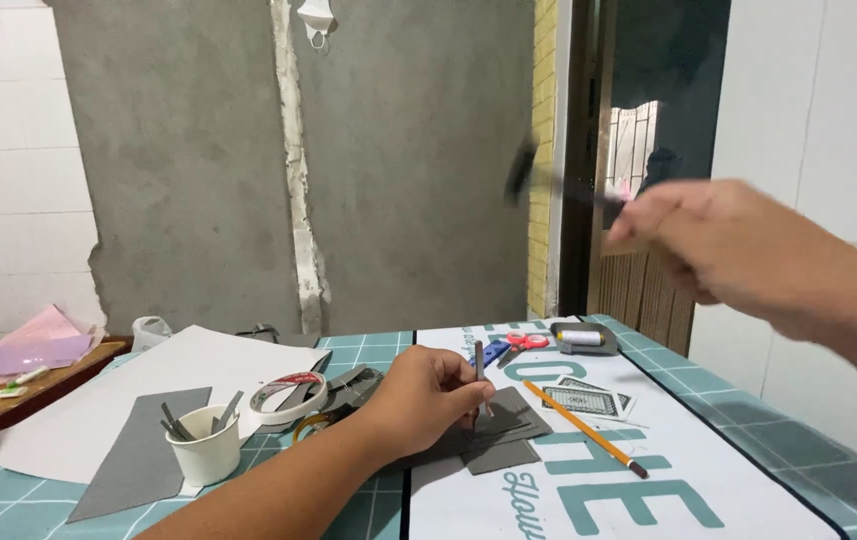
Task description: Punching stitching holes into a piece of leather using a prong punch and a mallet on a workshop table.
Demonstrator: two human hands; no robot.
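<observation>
The left hand [427, 392] rests on the teal-tiled surface [809, 470], its fingers [469, 392] closed around a thin dark grey strip [480, 367] held upright over a pile of dark grey card pieces [509, 440]. The right hand [709, 240] is raised high and blurred, fingers pinched on a long dark stick-like object [549, 180]. A yellow pencil [584, 427] lies just right of the pile; a white paper cup [206, 445] stands left.

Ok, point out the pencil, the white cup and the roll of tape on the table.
pencil [585, 427], head view, middle of its yellow shaft.
white cup [207, 455], head view, front of its wall.
roll of tape [289, 398], head view, near side of the white ring.
</observation>
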